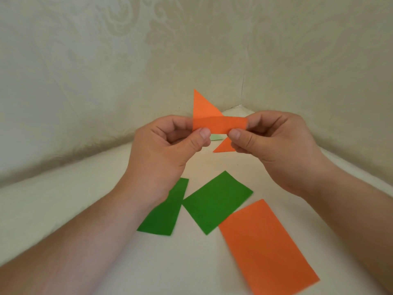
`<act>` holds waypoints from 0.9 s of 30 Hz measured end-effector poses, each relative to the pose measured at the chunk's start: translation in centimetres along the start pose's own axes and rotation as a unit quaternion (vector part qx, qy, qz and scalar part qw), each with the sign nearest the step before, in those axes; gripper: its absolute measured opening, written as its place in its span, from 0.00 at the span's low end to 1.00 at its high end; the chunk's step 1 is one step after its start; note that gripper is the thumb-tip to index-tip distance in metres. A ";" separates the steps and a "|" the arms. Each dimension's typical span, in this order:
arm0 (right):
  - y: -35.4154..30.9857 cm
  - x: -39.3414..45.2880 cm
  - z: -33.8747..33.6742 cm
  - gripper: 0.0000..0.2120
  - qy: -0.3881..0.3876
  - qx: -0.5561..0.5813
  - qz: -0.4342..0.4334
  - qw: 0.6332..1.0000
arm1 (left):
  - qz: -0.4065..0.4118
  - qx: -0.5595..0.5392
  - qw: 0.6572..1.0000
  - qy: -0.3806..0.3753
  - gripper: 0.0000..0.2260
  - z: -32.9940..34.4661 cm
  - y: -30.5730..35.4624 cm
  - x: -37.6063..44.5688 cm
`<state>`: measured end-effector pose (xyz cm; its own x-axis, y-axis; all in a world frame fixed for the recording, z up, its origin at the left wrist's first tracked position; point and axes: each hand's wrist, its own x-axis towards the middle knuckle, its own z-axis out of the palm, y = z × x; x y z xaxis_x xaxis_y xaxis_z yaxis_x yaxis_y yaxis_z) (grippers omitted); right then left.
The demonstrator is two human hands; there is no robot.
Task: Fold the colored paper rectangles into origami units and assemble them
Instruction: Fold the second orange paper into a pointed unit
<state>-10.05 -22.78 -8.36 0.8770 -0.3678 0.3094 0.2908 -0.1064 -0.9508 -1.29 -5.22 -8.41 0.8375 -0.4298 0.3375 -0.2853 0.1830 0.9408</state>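
I hold a folded orange paper unit [219, 123] in the air above the table. It is a narrow strip with one triangular flap pointing up at its left end and another pointing down at its right end. My left hand [168, 150] pinches the strip's left end between thumb and fingers. My right hand [274, 143] pinches the right end the same way. Below the hands lie flat rectangles: two green ones [217, 202] [164, 213], the left partly under my left wrist, and an orange one [265, 245].
The papers lie on a cream cloth-covered table [85, 209] that runs into a corner of patterned cream walls [127, 60]. A small pale green scrap [215, 137] shows on the table behind the held unit.
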 end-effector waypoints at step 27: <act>0.4 0.2 0.9 0.12 0.048 0.063 0.061 0.995 | -0.028 0.011 0.998 0.058 0.05 1.0 -0.4 0.0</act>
<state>-9.35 -22.05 -8.69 0.8697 -0.4581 0.1835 0.2360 0.0595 -0.9699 -1.66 -6.14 -8.76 0.9006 -0.3331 0.2792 -0.2454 0.1406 0.9592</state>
